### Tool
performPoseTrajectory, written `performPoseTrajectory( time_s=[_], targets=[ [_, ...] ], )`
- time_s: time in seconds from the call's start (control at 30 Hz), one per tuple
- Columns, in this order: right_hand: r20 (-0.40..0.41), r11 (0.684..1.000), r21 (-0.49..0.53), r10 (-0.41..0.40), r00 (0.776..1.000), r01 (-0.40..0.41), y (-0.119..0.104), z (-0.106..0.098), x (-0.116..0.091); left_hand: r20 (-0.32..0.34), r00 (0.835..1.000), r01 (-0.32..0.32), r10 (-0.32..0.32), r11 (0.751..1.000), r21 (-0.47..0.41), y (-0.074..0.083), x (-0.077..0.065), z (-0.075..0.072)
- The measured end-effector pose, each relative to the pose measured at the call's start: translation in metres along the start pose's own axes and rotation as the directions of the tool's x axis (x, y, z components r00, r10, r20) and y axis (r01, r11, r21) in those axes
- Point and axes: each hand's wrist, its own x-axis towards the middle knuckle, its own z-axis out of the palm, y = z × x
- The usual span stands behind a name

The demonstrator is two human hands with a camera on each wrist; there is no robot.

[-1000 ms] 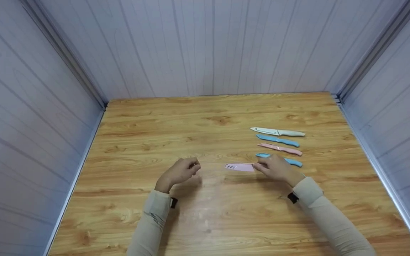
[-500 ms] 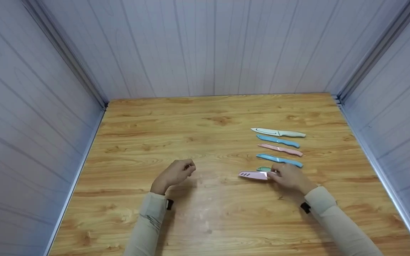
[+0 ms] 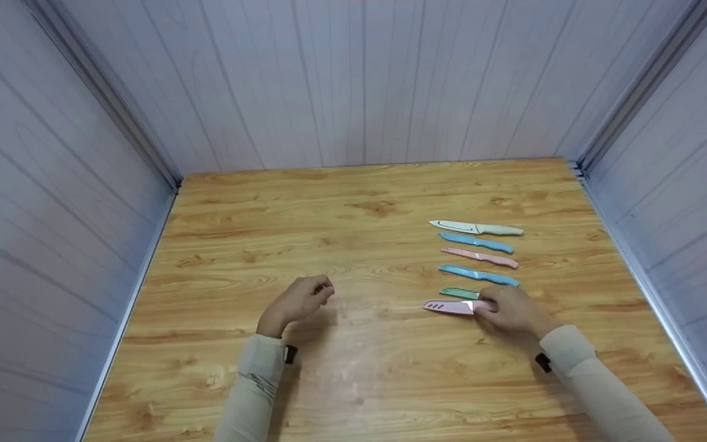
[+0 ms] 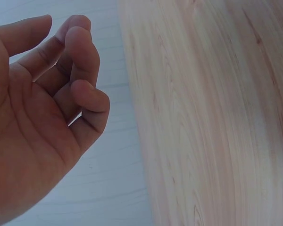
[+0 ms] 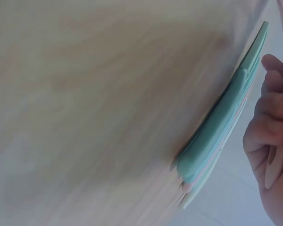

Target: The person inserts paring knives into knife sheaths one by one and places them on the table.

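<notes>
My right hand grips the handle of a pink knife whose slotted, sheathed blade points left. Just beyond it on the table lies a green knife, its handle end hidden behind the hand in the head view. In the right wrist view the green knife's handle shows in full, and the held pink handle runs through the curled fingers. My left hand is over the table to the left, fingers loosely bent; the left wrist view shows its palm holding nothing.
Behind the green knife lie a blue knife, a pink knife, another blue knife and a white knife, roughly parallel in a column. Panelled walls enclose the wooden table on the left, back and right.
My right hand has carried the pink knife right and toward the table's front, below the column, uncovering the blue knife and part of the green one. The left hand has drifted slightly left.
</notes>
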Motion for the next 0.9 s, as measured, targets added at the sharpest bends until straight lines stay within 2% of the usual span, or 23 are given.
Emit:
performPoseTrajectory(
  time_s=[0.2, 0.43, 0.9],
  targets=[
    [0.032, 0.996, -0.077, -0.051, 0.998, 0.054, 0.001, -0.004, -0.005, -0.008, 1.0, 0.013, -0.013, 1.0, -0.004, 0.0, -0.001, 0.0],
    [0.051, 0.969, -0.22, -0.103, 0.993, 0.112, 0.002, -0.007, -0.012, -0.01, 1.0, 0.02, -0.021, 1.0, -0.024, 0.002, -0.004, -0.002],
    [0.137, 0.965, -0.24, -0.068, 0.988, 0.1, 0.007, -0.01, -0.016, -0.008, 0.999, 0.044, -0.044, 0.999, -0.031, 0.0, -0.006, -0.003]
  ],
)
